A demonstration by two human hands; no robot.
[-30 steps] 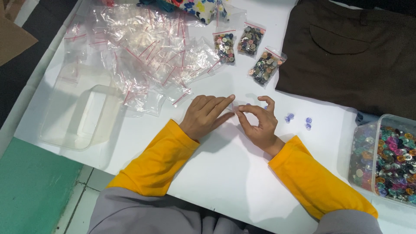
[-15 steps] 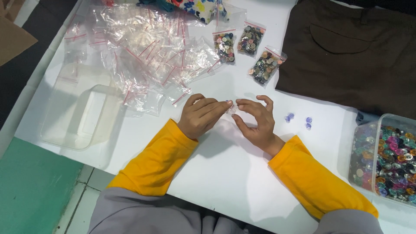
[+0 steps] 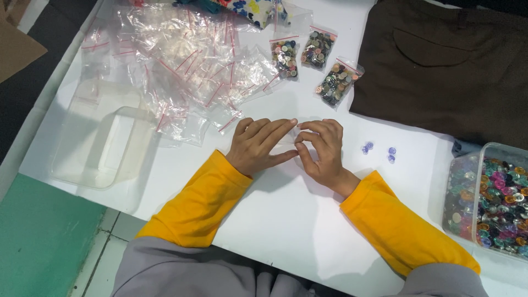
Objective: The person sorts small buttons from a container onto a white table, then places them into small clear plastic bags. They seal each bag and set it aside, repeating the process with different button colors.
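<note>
Little has moved since the earlier frames: both hands stay together at the middle of the white bench (image 3: pixel 286 220), fingertips a shade closer. Largest in view, the dark brown folded garment (image 3: pixel 456 71) lies at the far right, the heap of empty clear zip bags with red seal strips (image 3: pixel 181 66) at the far left, an empty clear plastic tub (image 3: pixel 104 143) near the bench edge, and a clear tub of mixed coloured buttons (image 3: pixel 495 201) cut off at the right. Three filled small bags of buttons (image 3: pixel 316 63) lie beyond the hands. The left hand (image 3: pixel 258 146) and right hand (image 3: pixel 322 151) pinch a small clear plastic zip bag (image 3: pixel 290 137) between them, resting on the bench. Done well, the step seems to call for thumbs parting the seal evenly while the bag stays flat. Four small pale purple buttons (image 3: pixel 379 151) wait just right. The bag's mouth, and whether it holds anything, cannot be made out.
</note>
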